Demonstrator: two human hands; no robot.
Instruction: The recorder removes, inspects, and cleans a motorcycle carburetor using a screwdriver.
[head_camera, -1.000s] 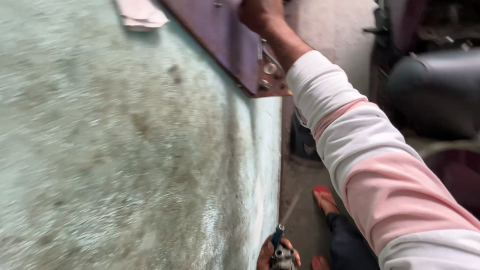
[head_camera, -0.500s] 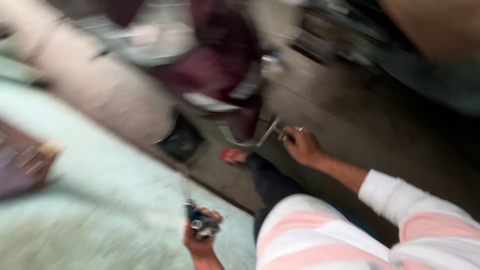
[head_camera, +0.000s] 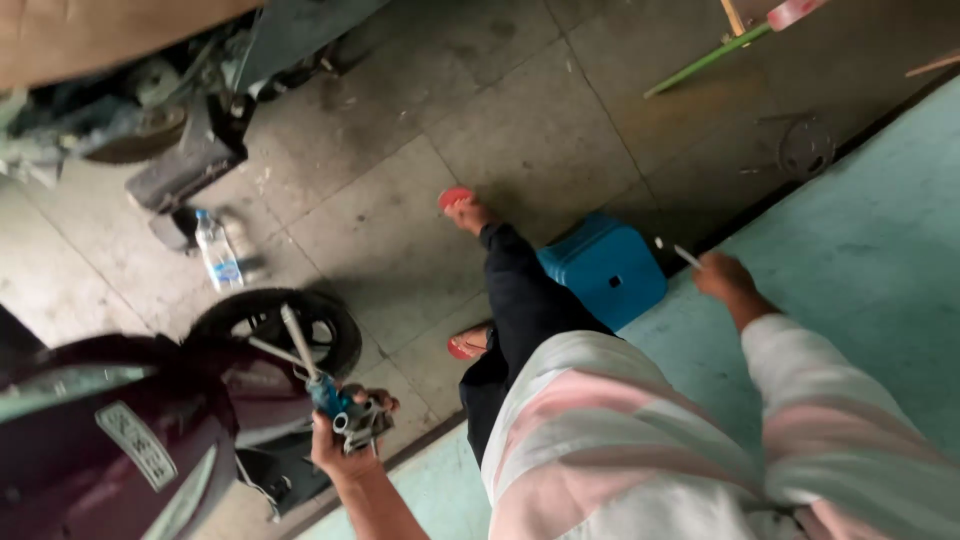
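Since half a second ago the view swung steadier over the floor. Left hand (head_camera: 345, 445) grips a blue-handled screwdriver (head_camera: 312, 375) plus a small metal part (head_camera: 362, 424) beside the scooter (head_camera: 130, 440); right hand (head_camera: 722, 275) pinches a thin white stick (head_camera: 682, 254) (can't tell what). That crowded grip could drop the part

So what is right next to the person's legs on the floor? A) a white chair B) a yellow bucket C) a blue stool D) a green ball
C: a small blue stool stands on the floor just beside the person's dark trouser leg, at the edge of the green surface.
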